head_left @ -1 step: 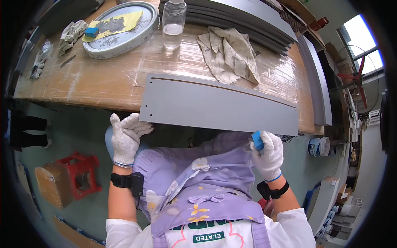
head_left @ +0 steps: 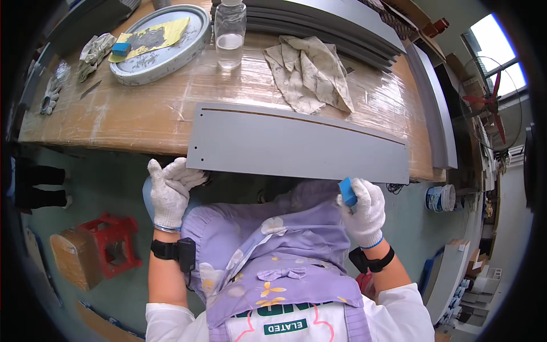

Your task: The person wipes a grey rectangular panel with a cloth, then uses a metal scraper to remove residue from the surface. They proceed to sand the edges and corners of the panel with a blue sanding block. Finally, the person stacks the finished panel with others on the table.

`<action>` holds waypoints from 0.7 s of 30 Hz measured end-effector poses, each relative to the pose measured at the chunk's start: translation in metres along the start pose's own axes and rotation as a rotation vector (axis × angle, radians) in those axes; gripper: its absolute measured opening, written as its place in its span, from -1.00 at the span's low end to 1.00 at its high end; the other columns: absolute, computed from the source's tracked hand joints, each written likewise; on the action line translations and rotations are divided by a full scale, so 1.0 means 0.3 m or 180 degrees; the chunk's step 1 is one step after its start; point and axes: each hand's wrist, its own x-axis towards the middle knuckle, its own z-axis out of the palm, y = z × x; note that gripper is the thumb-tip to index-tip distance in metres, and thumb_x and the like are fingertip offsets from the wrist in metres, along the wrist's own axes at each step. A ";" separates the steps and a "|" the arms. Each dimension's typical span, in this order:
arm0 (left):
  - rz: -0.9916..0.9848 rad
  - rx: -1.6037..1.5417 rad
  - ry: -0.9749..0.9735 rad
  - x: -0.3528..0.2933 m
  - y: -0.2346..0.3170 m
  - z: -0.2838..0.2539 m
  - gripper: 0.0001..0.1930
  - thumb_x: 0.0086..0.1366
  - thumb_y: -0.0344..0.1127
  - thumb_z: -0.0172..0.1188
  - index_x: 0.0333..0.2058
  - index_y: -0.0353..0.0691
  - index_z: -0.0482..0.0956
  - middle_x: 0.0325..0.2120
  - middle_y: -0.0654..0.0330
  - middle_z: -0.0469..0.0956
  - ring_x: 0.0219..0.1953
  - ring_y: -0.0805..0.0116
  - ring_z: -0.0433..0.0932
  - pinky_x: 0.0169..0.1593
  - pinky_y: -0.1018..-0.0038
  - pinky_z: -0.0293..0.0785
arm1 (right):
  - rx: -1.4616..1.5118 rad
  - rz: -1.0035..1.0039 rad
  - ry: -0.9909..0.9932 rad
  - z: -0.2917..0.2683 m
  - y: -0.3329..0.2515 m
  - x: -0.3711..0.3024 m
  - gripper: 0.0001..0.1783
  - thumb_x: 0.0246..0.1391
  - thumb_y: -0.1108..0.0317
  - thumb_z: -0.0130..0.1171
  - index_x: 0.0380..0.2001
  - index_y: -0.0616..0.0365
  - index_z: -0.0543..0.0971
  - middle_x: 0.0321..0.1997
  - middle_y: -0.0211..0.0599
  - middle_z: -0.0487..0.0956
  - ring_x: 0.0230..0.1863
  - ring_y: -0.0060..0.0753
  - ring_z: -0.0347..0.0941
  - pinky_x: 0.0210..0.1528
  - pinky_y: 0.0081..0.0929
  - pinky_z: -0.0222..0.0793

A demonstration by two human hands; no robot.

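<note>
A long grey panel (head_left: 296, 142) with a narrow slot along its far edge and small holes at its left end lies at the table's near edge. My left hand (head_left: 171, 194), in a white knit glove, is at the panel's near left corner. Its thumb stands away from the outstretched fingers, and it grips nothing. Just off the panel's near right corner, my gloved right hand (head_left: 366, 212) pinches a small blue block (head_left: 347, 192) between thumb and fingers. The block is tilted and apart from the panel's top face.
On the film-wrapped table (head_left: 142, 122) are a stained cloth (head_left: 310, 74), a clear bottle (head_left: 229, 43) and a round grey lid (head_left: 122, 74) bearing yellow sandpaper (head_left: 176, 31) and another blue block (head_left: 121, 49). Grey panels (head_left: 319, 28) are stacked behind. A red stool (head_left: 117, 245) stands lower left.
My right hand, with the blue block, has shifted slightly left. The whole view has shifted a little too; my left hand keeps its place at the panel's corner.
</note>
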 end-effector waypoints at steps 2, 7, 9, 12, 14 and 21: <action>0.0049 -0.0016 -0.0001 0.003 0.001 -0.006 -0.24 0.44 0.33 -0.31 -0.11 -0.25 0.67 -0.19 -0.13 0.67 -0.20 -0.07 0.68 -0.06 0.05 0.61 | 0.0307 -0.0102 0.0114 0.050 -0.054 0.029 -0.28 -0.23 0.48 0.42 0.10 0.14 0.42 -0.07 -0.14 0.51 -0.15 -0.08 0.50 -0.09 -0.20 0.42; -0.0008 0.0140 0.0436 -0.002 0.008 0.001 -0.22 0.43 0.36 -0.31 -0.10 -0.27 0.66 -0.22 -0.14 0.68 -0.22 -0.08 0.68 -0.07 0.04 0.61 | 0.0397 -0.0020 0.0113 0.077 -0.002 -0.002 -0.27 -0.26 0.47 0.41 0.10 0.14 0.42 -0.06 -0.14 0.49 -0.17 -0.10 0.49 -0.16 -0.20 0.41; 0.0047 0.0159 0.0276 -0.002 0.010 -0.023 -0.23 0.43 0.36 -0.31 -0.11 -0.23 0.67 -0.22 -0.09 0.69 -0.23 -0.05 0.69 -0.07 0.05 0.61 | 0.0204 0.0112 0.0267 0.032 0.095 -0.064 -0.27 -0.26 0.47 0.42 0.09 0.16 0.41 -0.06 -0.13 0.50 -0.17 -0.09 0.49 -0.15 -0.19 0.41; 0.0132 0.0387 0.0464 -0.010 0.010 -0.017 -0.26 0.43 0.36 -0.29 -0.12 -0.16 0.69 -0.20 -0.04 0.69 -0.22 0.00 0.69 -0.07 0.07 0.61 | -0.0184 0.0783 0.0267 -0.055 0.256 -0.191 -0.35 -0.14 0.47 0.40 0.09 0.18 0.41 -0.06 -0.06 0.50 -0.12 0.00 0.46 -0.07 -0.15 0.42; 0.0116 0.0467 0.0610 -0.004 0.007 -0.006 -0.27 0.41 0.38 -0.26 -0.13 -0.14 0.69 -0.20 -0.01 0.70 -0.20 0.01 0.68 -0.06 0.05 0.59 | -0.0516 0.1316 0.0446 -0.094 0.352 -0.276 -0.38 -0.10 0.44 0.40 0.08 0.22 0.41 -0.06 -0.03 0.51 -0.09 0.03 0.46 -0.01 -0.14 0.41; 0.0020 0.0687 0.0936 0.005 0.013 -0.008 -0.25 0.38 0.41 -0.24 -0.10 -0.15 0.65 -0.14 -0.01 0.67 -0.09 0.01 0.64 0.01 0.08 0.52 | -0.0205 0.1225 0.0664 -0.072 0.322 -0.279 -0.43 -0.06 0.39 0.40 0.05 0.20 0.44 0.00 -0.07 0.51 -0.05 0.02 0.48 0.05 -0.17 0.40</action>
